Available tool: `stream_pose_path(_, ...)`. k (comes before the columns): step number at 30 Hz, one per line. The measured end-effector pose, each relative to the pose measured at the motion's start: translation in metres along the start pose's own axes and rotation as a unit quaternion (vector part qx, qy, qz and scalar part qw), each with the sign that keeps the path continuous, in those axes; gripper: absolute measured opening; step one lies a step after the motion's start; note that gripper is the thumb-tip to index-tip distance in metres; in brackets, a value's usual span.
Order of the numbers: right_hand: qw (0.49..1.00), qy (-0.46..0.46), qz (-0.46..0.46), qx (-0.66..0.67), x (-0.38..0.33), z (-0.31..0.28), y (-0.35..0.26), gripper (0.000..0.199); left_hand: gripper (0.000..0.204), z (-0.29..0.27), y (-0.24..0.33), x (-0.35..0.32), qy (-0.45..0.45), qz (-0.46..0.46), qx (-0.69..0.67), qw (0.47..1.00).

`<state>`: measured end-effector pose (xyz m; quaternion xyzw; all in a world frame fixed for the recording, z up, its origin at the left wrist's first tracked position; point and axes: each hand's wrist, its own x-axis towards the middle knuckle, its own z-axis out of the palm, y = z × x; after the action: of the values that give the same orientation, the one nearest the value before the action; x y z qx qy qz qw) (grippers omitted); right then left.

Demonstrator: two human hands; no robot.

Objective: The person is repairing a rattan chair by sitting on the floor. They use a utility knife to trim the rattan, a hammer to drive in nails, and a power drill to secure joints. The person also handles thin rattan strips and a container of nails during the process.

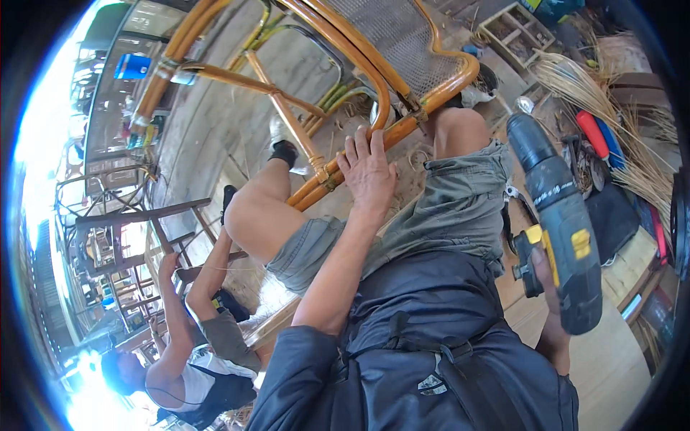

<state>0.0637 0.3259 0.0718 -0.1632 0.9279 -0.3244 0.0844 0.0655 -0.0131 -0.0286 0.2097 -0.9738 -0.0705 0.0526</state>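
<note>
Hands: left (370,169) grips one rattan chair (374,79), right (550,316) one drill (560,215).

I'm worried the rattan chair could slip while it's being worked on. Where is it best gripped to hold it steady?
Probably on the bare cane rail of the rattan chair under the woven seat, where the left hand already lies. Come from the person's side, fingers curled over the top: the rail is round and rests by the knee. The right hand holds the cordless drill.

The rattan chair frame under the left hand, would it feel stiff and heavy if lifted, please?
Probably light: the rattan chair frame is thin poles and open mesh. Likely stiff, since the left hand braces a rail.
</note>
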Motion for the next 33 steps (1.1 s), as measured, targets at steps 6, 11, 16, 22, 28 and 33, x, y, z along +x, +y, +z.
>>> stream_pose_path(6,0.97,0.138,0.008,0.199,-0.008,-0.011,-0.004,0.046,0.06,0.051,-0.033,0.013,0.152,0.078,0.073,0.982)
stream_pose_path(11,0.936,0.15,0.091,0.306,-0.011,-0.016,0.024,0.05,0.054,0.018,-0.047,0.054,0.171,0.129,0.043,0.976)
stream_pose_path(16,0.934,0.128,0.148,0.3,0.024,-0.019,0.012,0.048,0.052,-0.034,-0.074,0.11,0.114,0.081,-0.019,0.99)
stream_pose_path(22,0.956,0.092,0.16,0.227,0.109,0.003,-0.015,0.046,0.051,-0.092,-0.108,0.196,-0.031,-0.002,0.027,0.999)
stream_pose_path(28,0.968,0.053,0.204,0.139,0.212,0.035,-0.041,0.034,0.048,-0.111,-0.135,0.257,-0.089,-0.027,-0.091,0.992)
stream_pose_path(33,0.991,-0.076,0.107,0.014,0.266,0.025,-0.094,0.025,0.05,-0.121,-0.092,0.263,-0.144,-0.058,-0.139,0.978)
